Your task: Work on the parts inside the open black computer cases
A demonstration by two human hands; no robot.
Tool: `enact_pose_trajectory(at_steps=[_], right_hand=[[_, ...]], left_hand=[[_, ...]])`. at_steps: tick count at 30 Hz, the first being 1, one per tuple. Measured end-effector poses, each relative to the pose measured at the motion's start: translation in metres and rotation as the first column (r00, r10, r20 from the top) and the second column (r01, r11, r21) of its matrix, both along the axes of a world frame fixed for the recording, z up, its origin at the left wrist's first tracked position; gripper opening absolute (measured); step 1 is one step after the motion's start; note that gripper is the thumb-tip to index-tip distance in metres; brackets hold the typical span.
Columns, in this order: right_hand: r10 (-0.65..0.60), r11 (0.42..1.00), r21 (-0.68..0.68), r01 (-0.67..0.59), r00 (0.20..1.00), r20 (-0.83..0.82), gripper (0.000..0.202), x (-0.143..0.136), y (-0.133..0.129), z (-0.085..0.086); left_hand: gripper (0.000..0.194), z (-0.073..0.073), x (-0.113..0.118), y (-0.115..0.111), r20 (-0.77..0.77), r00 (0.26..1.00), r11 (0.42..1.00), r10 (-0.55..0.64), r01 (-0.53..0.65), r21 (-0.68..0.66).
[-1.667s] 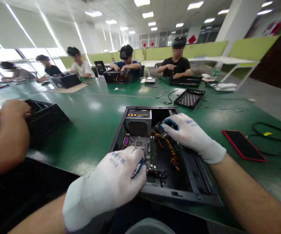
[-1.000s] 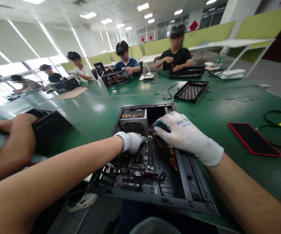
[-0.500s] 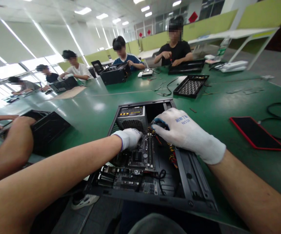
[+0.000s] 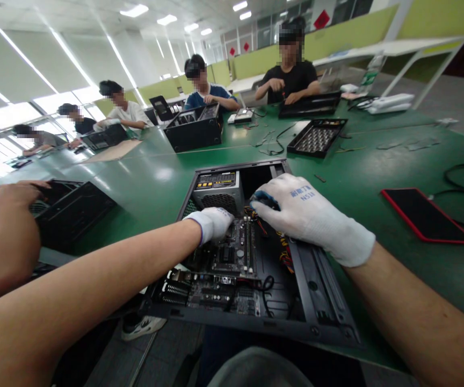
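An open computer case (image 4: 328, 301) lies on its side in front of me, with a motherboard (image 4: 232, 255) and a grey power supply (image 4: 219, 194) inside. My left hand (image 4: 215, 224), in a white glove, reaches down onto the board just below the power supply. Its fingers are curled and their tips are hidden. My gloved right hand (image 4: 296, 201) is over the case's right side, thumb and fingers bent toward each other; whatever they grip is hidden. Coloured power cables (image 4: 285, 255) run beneath that hand. A black cable loop (image 4: 269, 282) lies near the lower board edge.
On the green table (image 4: 377, 172) are a red-edged black panel (image 4: 428, 215), black cords and a black tray (image 4: 316, 138). A co-worker's arms (image 4: 10, 231) reach to another case (image 4: 79, 209) at left. Several people work across the table around more cases (image 4: 194, 130).
My hands keep almost the same places in the case. The view has shifted slightly. The co-worker's arm at left has moved.
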State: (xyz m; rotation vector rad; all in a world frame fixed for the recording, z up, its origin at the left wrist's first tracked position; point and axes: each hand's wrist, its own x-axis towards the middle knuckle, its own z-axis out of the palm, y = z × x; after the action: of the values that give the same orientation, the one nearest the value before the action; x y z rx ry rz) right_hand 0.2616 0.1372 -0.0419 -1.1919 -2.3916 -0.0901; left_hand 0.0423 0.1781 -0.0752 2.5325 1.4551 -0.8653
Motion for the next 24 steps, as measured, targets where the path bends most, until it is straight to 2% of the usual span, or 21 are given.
enact_pose_trajectory(at_steps=[24], right_hand=[[0.008, 1.000, -0.024, -0.008, 1.000, -0.013, 0.040, -0.0007, 0.0008, 0.0015]], left_hand=[[0.045, 0.0011, -0.0008, -0.0005, -0.008, 1.000, 1.000, 0.006, -0.006, 0.015]])
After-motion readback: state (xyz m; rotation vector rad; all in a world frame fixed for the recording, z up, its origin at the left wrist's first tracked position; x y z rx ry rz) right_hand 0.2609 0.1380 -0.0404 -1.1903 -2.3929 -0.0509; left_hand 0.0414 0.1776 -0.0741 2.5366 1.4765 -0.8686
